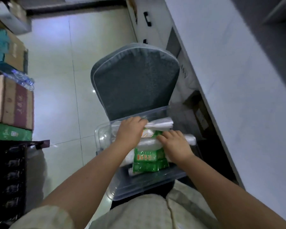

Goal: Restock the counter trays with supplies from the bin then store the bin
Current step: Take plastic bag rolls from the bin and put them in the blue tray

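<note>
Bin (155,180) sits on the chair seat, chair back (135,83) standing just behind it. Packets (147,161) and rolled bags (158,123) lie inside the bin. Left hand (130,129) rests on the far roll, right hand (175,144) on the roll nearer, both inside the bin. Counter (238,80) runs along the right of the chair. Stacked cartons (13,103) stand to the left, across open floor (59,80).

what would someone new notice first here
Both hands, left hand and right hand, reach into a clear plastic bin at centre, resting on white rolls and a green packet. Behind it rises a grey chair back; cardboard boxes stack at left.
</note>
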Demonstrator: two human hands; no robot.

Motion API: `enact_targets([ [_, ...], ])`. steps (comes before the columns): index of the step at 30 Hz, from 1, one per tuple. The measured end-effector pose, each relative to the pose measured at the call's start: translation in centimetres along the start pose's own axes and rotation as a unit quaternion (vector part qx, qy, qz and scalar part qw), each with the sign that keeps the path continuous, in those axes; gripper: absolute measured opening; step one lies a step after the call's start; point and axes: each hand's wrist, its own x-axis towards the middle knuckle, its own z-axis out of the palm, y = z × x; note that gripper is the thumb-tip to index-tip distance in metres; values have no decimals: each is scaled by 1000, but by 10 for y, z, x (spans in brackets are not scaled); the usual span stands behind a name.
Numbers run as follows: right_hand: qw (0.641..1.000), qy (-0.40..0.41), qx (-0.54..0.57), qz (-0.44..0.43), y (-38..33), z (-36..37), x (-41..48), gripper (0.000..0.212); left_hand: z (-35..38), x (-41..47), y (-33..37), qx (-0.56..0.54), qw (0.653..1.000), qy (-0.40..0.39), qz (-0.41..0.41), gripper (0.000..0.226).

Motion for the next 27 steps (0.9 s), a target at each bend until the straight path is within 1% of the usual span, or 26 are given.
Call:
enact_targets([
  [5,993,93,-17,66,-17,-26,-46,54,-34,3,34,34,989,66,130,25],
  [8,982,129,-38,135,-25,-40,-84,44,-49,6,67,34,973,107,201,24],
  [11,962,155,-45,222,-28,-56,-128,37,-63,8,112,4,953,132,272,23],
  [14,935,186,-56,296,-28,-77,-175,36,-81,3,174,-20,929,141,341,21],
  [18,895,252,-97,356,-31,-102,-241,33,-102,-22,261,-63,900,127,411,22],
  [23,842,261,-149,448,-41,-120,-341,43,-120,-78,362,-119,845,131,505,25],
  [27,791,289,-170,512,-55,-127,-434,44,-118,-133,439,-159,807,127,554,24],
])
